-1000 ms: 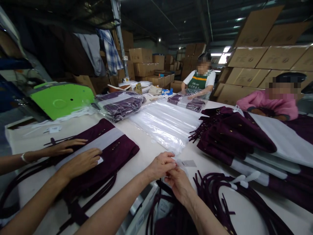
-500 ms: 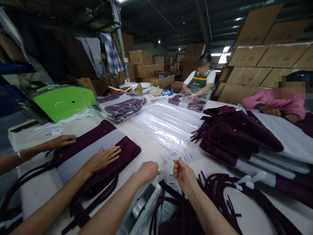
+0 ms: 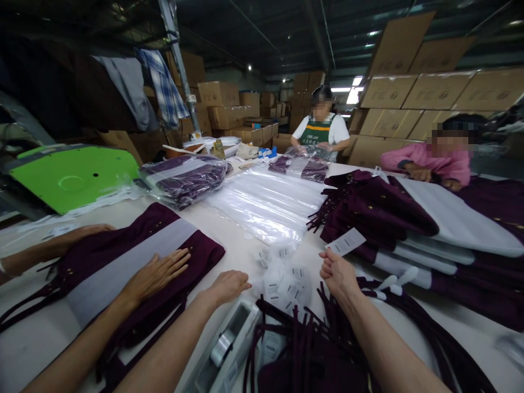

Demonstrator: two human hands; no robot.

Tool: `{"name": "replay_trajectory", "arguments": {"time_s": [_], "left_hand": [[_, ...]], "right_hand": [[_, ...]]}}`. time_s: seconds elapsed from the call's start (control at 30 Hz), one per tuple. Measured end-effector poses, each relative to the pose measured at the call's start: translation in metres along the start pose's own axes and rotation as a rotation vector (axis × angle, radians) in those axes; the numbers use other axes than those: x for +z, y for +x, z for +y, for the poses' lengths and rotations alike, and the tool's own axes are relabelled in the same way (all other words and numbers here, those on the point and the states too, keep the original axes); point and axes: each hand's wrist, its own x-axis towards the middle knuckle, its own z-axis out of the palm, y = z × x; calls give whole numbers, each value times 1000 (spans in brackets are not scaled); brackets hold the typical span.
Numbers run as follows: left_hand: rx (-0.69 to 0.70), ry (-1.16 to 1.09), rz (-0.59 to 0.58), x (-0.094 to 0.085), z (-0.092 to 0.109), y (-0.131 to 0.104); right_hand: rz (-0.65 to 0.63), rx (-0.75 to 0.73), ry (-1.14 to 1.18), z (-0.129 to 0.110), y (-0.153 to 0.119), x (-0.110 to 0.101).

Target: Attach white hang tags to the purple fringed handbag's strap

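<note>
While the right hand (image 3: 340, 277) pinches one separated label (image 3: 347, 242), remaining labels (image 3: 282, 284) lie piled; the left hand (image 3: 229, 286) curls, any contents indeterminable.

And here's the L forearm (image 3: 170, 341), bare, angling up from the bottom edge; L hand (image 3: 230, 286) knuckles up, fingers curled (not all visible). Over on the other side, R forearm (image 3: 395, 344), also bare, leans inward; R hand (image 3: 339, 274) w/ fingers bent, thumb & index pinched. Hands well apart, approx. level.
</note>
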Motion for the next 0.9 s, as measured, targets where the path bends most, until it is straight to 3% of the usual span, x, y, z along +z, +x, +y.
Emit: {"name": "replay_trajectory", "arguments": {"time_s": [0.13, 0.27, 0.37, 0.5, 0.7, 0.9], "left_hand": [[-8, -6, 12, 0, 5, 3], [-8, 5, -3, -5, 13, 4], [9, 27, -18, -9, 19, 4], [18, 78, -22, -10, 21, 3], [-18, 122, -23, -6, 16, -3], [-53, 166, 5, -16, 21, -13]], "right_hand": [[-27, -57, -7, -15, -12, -15], [-101, -27, -39, -5, -30, -26], [-221, 46, -5, 8, -41, -24], [-226, 22, 188, 10, -48, -17], [-241, -29, 309, -12, -51, -24], [-294, 3, 190, -31, -82, -60]]}}
